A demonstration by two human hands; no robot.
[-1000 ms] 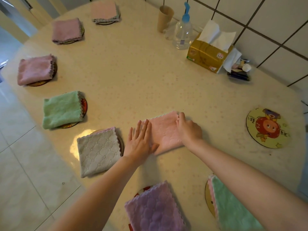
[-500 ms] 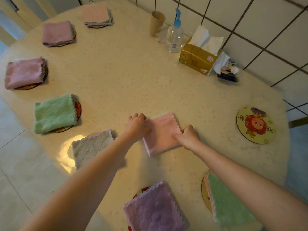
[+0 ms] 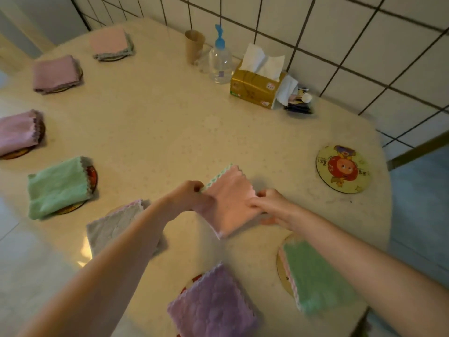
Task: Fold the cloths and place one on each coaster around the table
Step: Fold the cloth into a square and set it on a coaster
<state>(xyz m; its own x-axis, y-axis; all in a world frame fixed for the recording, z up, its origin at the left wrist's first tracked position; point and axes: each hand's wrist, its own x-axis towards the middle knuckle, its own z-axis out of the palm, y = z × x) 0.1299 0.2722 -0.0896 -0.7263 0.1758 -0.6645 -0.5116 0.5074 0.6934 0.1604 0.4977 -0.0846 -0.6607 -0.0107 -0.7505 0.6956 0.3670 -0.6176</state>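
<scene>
Tiled wall behind a big cream desk [image 3: 158,132] with seven folded cloths on coasters, plus one bare coaster [image 3: 343,168] far right. Left hand [image 3: 188,194] and right hand [image 3: 272,204] each pinch the pink cloth [image 3: 228,203], mid-desk.

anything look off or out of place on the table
Nothing spilled or damaged. One cartoon coaster at the right edge lies bare, while the others carry cloths. Both hands, left hand and right hand, hold the pink cloth.
</scene>
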